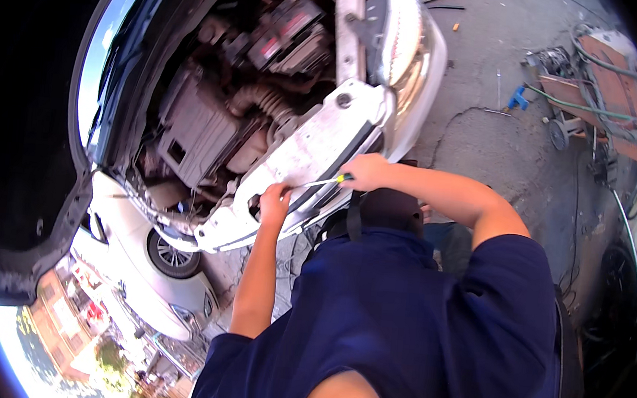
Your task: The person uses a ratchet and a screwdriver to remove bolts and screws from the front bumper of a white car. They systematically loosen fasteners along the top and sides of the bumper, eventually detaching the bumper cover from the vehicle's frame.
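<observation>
My right hand (366, 173) is closed around the yellow-and-black handle of a screwdriver (325, 182). Its thin metal shaft points left along the top of the car's white front panel (315, 145). At the far end of that shaft, the fingers of my left hand (275, 204) are pinched together. They hide the tip and anything small between them. Both hands are over the front edge of the open engine bay (224, 113), close to a dark gap in the panel.
A headlight (405, 49) is beyond my right hand. The raised hood (24, 138) fills the left side. Another white car (128, 236) stands at the lower left. A cart with hoses (603, 94) and a blue tool (519, 99) are on the floor at right.
</observation>
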The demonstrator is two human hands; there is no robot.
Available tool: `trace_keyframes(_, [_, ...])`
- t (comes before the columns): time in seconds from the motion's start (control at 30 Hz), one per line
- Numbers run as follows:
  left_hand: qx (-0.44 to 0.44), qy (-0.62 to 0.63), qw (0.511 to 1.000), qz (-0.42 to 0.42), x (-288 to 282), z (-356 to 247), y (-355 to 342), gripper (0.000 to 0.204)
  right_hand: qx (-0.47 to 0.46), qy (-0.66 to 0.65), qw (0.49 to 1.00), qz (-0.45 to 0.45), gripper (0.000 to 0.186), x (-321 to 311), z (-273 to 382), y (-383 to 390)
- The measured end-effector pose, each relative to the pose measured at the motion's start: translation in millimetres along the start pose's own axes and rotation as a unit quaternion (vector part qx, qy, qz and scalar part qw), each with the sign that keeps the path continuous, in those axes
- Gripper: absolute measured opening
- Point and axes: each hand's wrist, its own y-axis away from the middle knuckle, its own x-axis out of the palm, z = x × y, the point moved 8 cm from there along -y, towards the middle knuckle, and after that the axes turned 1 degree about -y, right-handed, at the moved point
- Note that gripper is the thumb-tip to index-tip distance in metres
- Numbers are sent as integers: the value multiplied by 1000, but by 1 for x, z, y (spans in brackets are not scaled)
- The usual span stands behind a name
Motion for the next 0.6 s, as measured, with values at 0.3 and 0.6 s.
trace_keyframes(0.3, [118, 80, 990, 21, 0, 2, -1, 16, 90, 125, 960, -232, 38, 55, 25, 37])
trace_keyframes(0.6, [178, 91, 980, 2, 2, 10, 1, 16, 224, 162, 901, -333, 35, 115, 85, 60])
